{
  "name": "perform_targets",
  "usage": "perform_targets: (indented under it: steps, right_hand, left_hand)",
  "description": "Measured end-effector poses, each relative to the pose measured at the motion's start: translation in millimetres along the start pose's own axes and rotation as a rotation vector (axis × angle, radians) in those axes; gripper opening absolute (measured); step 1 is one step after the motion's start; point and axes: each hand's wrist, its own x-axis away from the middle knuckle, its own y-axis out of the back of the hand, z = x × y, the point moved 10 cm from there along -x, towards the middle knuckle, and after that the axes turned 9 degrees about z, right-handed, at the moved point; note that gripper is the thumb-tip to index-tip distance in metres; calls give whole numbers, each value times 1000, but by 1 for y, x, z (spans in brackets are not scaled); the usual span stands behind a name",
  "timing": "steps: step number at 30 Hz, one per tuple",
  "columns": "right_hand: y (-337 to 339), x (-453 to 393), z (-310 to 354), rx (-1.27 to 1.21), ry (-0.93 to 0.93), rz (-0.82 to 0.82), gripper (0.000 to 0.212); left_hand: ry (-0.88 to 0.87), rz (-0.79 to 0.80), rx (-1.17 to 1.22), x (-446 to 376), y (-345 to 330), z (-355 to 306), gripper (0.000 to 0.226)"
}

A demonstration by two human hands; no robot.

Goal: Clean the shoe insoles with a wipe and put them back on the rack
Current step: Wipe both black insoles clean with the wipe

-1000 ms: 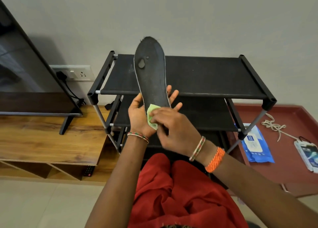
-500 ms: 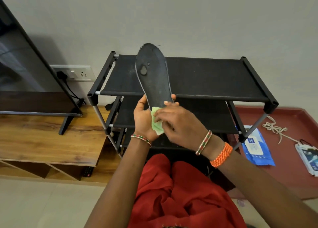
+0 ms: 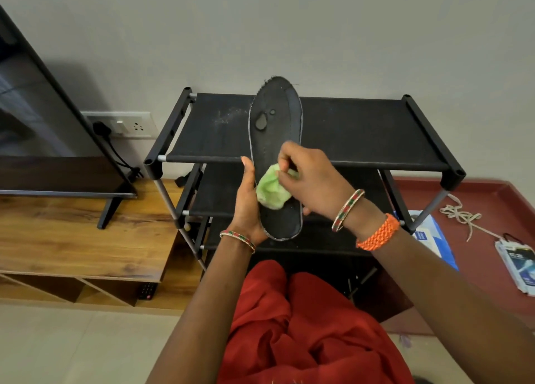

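Nearest the rack's front edge, the left hand (image 3: 246,201) grips the black insole (image 3: 276,157) at its heel while the right hand (image 3: 311,178) pinches the green wipe (image 3: 270,192) against it, the insole's long axis running away over the shoe rack (image 3: 362,129), toe farthest.

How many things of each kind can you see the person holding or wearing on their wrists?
Insole: 1, held by the left hand
Green wipe: 1, pinched by the right hand
Beaded bangles: 2, one on the left wrist, one on the right wrist
Orange wristband: 1
Total: 5
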Motion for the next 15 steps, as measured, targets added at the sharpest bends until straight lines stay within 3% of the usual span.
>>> perform_targets:
  steps: [2, 4, 6, 8, 13, 15]
  right_hand:
    - [12, 0, -6, -150, -56, -20, 17]
    - [16, -3, -16, -148, -123, -3, 22]
    - [20, -5, -23, -95, -171, -23, 17]
    - [21, -5, -34, -116, -212, -38, 12]
    - [3, 2, -58, -513, -324, 19, 13]
    - [2, 8, -65, -632, -400, -42, 14]
  left_hand:
    - [-5, 45, -68, 5, -4, -5, 74]
    - [-22, 71, -175, 9, -5, -12, 56]
    - [-47, 33, -296, 12, -1, -20, 40]
    - [-78, -23, -341, 15, 3, -26, 39]
    - [-106, -91, -490, 18, 8, -36, 31]
    - [-94, -142, -462, 20, 14, -36, 22]
